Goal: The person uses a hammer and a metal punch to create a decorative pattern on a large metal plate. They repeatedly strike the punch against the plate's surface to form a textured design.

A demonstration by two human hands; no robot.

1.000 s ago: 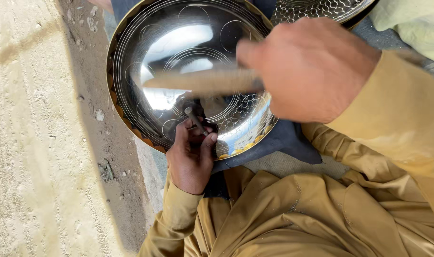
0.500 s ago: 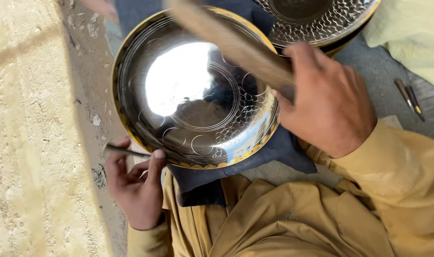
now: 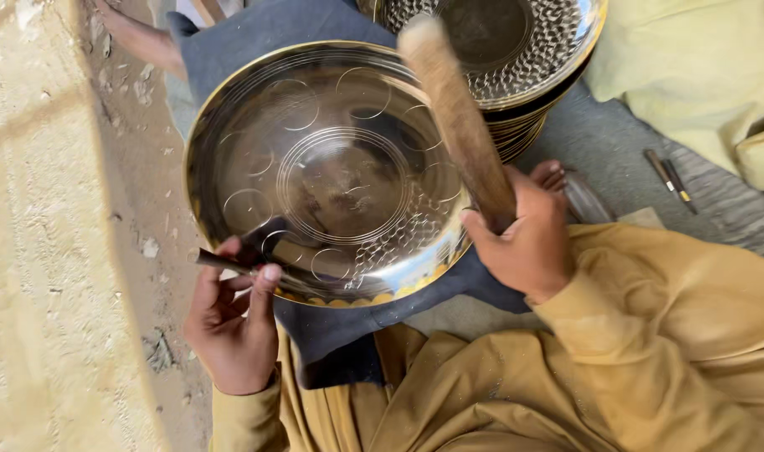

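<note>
Sandy ground is lying at frame left; left hand (image 3: pixel 231 322) is pinching a metal punch (image 3: pixel 231 264) against the engraved brass bowl (image 3: pixel 327 172), right hand (image 3: pixel 524 238) is gripping a raised wooden mallet (image 3: pixel 457 117).

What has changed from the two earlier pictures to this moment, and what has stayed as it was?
The right hand has swung its wooden mallet from lying level across the metal bowl to pointing up and away. The left hand has drawn the thin metal punch back from inside the bowl to its near rim. Both hands kept their tools; the bowl stays on the dark cloth.
</note>
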